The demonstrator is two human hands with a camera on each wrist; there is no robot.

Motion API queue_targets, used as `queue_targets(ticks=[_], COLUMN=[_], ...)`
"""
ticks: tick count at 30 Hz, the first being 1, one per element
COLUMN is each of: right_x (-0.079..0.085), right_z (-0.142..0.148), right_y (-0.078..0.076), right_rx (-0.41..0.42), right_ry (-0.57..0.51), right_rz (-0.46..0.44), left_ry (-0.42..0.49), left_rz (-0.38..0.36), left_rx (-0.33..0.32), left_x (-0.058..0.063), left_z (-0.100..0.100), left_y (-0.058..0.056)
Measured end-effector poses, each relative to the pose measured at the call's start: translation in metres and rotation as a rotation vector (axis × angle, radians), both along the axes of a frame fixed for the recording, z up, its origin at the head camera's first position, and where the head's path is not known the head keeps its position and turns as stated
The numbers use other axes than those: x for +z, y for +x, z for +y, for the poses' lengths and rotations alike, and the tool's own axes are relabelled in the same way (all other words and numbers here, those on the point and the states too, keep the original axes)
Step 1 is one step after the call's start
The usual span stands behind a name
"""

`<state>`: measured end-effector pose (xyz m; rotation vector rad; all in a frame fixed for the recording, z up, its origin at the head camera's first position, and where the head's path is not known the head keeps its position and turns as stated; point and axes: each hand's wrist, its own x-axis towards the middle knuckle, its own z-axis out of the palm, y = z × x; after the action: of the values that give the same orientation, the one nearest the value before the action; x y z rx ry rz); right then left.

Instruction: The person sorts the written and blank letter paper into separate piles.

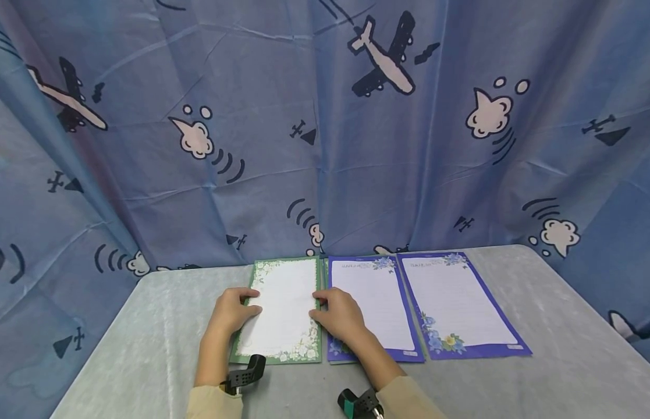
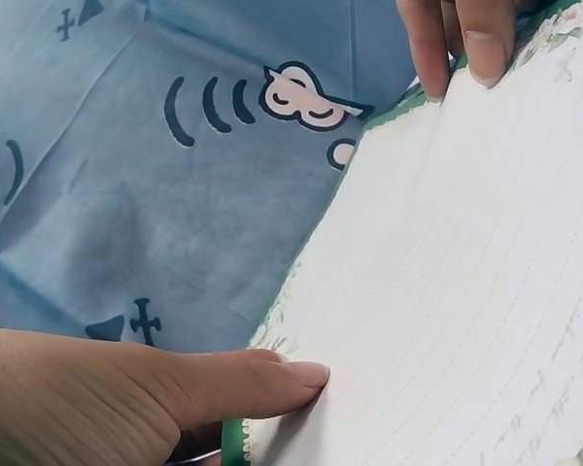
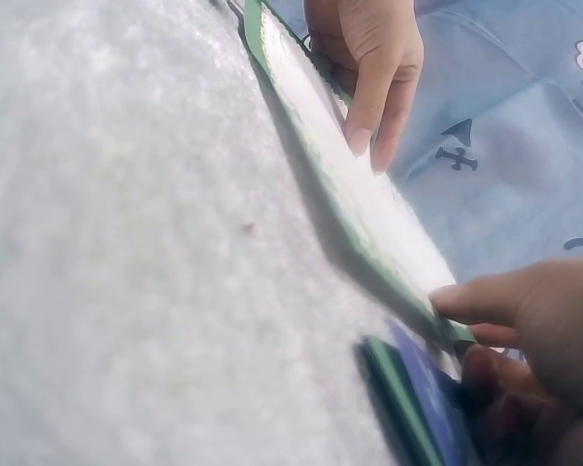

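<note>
Both hands hold a piece of green-bordered writing paper (image 1: 285, 308) with white flowers printed at its corners. At its left edge my left hand (image 1: 233, 311) grips it, thumb on the white face. My right hand (image 1: 339, 314) pinches the opposite edge, in front of a purple-bordered writing paper (image 1: 372, 302). In the left wrist view the left thumb (image 2: 262, 383) presses on the lined face, and the right fingers (image 2: 486, 49) are at the far edge. The right wrist view shows the paper (image 3: 355, 214) at a slant, its near edge casting a shadow on the table.
A second purple-bordered sheet (image 1: 461, 302) lies at the right, beside the middle one. Green edges (image 3: 403, 398) show under the middle purple paper. All rest on a grey cloth-covered table (image 1: 162, 337). Behind hangs a blue curtain (image 1: 262, 145) with printed airplanes.
</note>
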<state>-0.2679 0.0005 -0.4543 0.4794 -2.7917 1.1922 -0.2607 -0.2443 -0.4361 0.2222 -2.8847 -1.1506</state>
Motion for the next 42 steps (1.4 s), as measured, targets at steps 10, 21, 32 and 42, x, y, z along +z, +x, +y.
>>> queue_targets(ticks=[10, 21, 32, 42], right_x=[-0.001, -0.003, -0.003, 0.000], right_z=[-0.002, -0.004, -0.004, 0.006], right_y=[0.001, 0.000, 0.000, -0.004], right_rx=[-0.011, -0.038, -0.040, 0.009], right_ry=[0.025, 0.079, 0.089, 0.018], right_rz=[0.017, 0.040, 0.045, 0.005], left_ry=[-0.006, 0.010, -0.004, -0.021], left_rz=[0.004, -0.022, -0.030, 0.009], left_rx=[0.008, 0.032, 0.033, 0.053], left_x=[0.000, -0.001, 0.001, 0.003], left_z=[0.000, -0.003, -0.002, -0.001], left_y=[0.001, 0.001, 0.001, 0.000])
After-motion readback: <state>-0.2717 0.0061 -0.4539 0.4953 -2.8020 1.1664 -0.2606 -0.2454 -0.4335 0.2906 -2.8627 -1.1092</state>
